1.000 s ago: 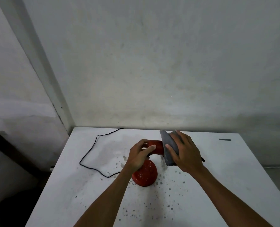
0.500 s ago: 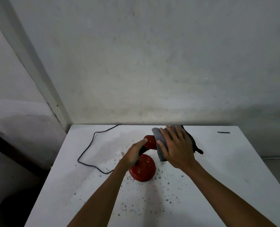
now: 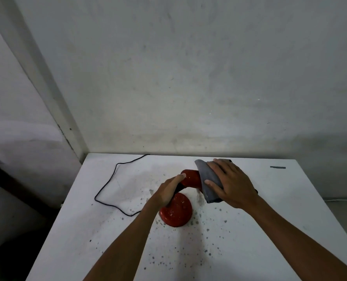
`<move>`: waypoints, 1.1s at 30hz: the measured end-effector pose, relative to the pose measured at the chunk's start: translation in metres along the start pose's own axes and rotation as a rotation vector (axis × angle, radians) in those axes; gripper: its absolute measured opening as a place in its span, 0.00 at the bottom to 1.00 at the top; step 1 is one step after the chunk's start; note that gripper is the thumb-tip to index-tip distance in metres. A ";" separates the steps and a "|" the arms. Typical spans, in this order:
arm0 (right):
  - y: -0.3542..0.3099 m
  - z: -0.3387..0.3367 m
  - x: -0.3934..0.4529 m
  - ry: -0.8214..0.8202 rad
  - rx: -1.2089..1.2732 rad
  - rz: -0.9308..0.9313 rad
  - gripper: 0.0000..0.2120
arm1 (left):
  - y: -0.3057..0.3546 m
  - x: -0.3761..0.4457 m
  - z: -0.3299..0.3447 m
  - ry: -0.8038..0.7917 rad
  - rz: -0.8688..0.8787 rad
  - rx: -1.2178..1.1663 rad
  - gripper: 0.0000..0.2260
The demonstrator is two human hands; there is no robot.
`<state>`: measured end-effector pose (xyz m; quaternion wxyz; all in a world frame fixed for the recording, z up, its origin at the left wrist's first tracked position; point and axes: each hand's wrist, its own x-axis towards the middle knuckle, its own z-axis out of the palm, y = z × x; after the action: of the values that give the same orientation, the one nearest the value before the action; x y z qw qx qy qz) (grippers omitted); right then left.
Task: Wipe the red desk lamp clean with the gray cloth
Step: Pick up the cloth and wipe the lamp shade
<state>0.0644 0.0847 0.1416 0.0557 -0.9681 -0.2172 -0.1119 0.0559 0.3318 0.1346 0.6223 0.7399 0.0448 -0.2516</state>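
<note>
At the far left of the white bench [image 3: 71,230], a thin black cord [image 3: 107,187] loops across the surface and runs back toward the wall [image 3: 189,78]. Next to the right comes your left hand [image 3: 168,192], its fingers [image 3: 179,177] closed around the lamp's neck, with one fingertip resting on the near end of the red shade. The red desk lamp [image 3: 177,212] stands near the middle of the bench: its round base sits flat on the surface just below your left hand, and its shade lies roughly level above the base, pointing to the right. Dark specks are scattered over the bench around the base and toward you. Over the right end of the shade lies the gray cloth [image 3: 208,179], folded and draped down past it. Your right hand [image 3: 233,185] lies spread on the cloth, with its fingers [image 3: 215,165] across the top and the thumb on the near side, gripping the cloth against the shade. Farther right, a short dark strip [image 3: 277,167] lies flat on the bench, well apart from the lamp.
</note>
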 end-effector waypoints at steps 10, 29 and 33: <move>-0.040 -0.001 0.038 -0.013 -0.009 -0.072 0.32 | 0.007 -0.001 0.001 0.013 0.035 -0.010 0.19; 0.003 0.005 0.012 -0.025 0.043 0.000 0.36 | 0.011 -0.003 0.005 0.006 -0.002 0.000 0.12; -0.030 0.007 0.018 0.011 -0.068 -0.055 0.34 | 0.011 -0.006 0.006 0.016 0.016 0.024 0.11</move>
<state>0.0692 0.1199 0.1406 0.0209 -0.9625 -0.2393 -0.1262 0.0530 0.3253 0.1470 0.6152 0.7495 0.0408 -0.2412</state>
